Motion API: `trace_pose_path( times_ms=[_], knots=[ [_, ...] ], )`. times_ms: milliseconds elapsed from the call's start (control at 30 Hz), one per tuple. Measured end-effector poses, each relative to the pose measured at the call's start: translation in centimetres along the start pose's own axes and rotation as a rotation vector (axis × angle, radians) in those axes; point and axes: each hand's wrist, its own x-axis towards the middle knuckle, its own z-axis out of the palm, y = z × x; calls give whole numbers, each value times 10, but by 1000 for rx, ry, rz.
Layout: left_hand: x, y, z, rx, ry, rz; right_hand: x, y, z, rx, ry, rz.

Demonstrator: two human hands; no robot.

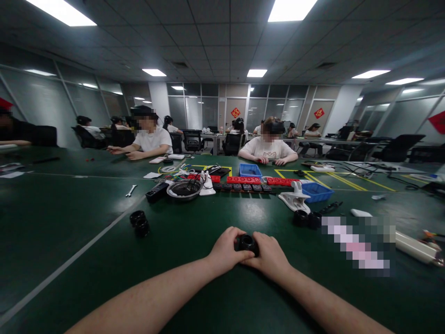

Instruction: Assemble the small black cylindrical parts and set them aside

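- Left hand (226, 249) and right hand (269, 254) both pinch a small black ring part (247, 243) between them, low on the green worktop (194, 232) at 6 o'clock.
- Judged step: fitting or twisting it; next needs firm counter-grip.
- Similar black rings (139, 223) lie at 10 o'clock.

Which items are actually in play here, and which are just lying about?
In hand:
left hand and right hand both grip the black round part.

Lying about:
two black round parts
wrench
metal bowl
blue bins
white clamp
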Motion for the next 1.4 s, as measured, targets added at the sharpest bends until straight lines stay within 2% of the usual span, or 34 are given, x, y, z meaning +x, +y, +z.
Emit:
trace_pose_path(
  times_ms=[100, 200, 300, 367, 667, 767, 900, 1000, 1067, 1133, 1233, 1400],
  knots=[
    [2, -2, -4, -2, -49, 72, 1, 6, -5, 167, -65, -101],
    [3, -2, -8, -6, -83, 121, 4, 15, -12, 385, -213, -187],
    [3, 0, -10, -22, -113, 119, 7, 21, -19, 549, -352, -197],
    [3, 0, -11, -33, -133, 110, 9, 24, -20, 588, -374, -182],
    [6, -4, -11, -61, -225, 139, 9, 24, -13, 508, -324, -197],
    [5, -3, -6, -37, -150, 97, 8, 19, -7, 396, -228, -104],
    [2, -1, 1, 21, -7, 7, 5, 7, 2, 98, -58, 20],
    [1, -1, 3, 36, 14, 2, 2, 0, 2, -70, 5, -2],
    [2, -1, 2, 19, -7, 23, 1, 0, -1, -70, 24, -54],
    [2, -2, 0, -10, -41, 53, 1, 3, -5, 37, -19, -117],
    [3, -2, -6, -39, -110, 101, 3, 13, -12, 264, -167, -199],
    [5, -2, -13, -56, -214, 135, 8, 26, -25, 536, -428, -224]
  ],
)
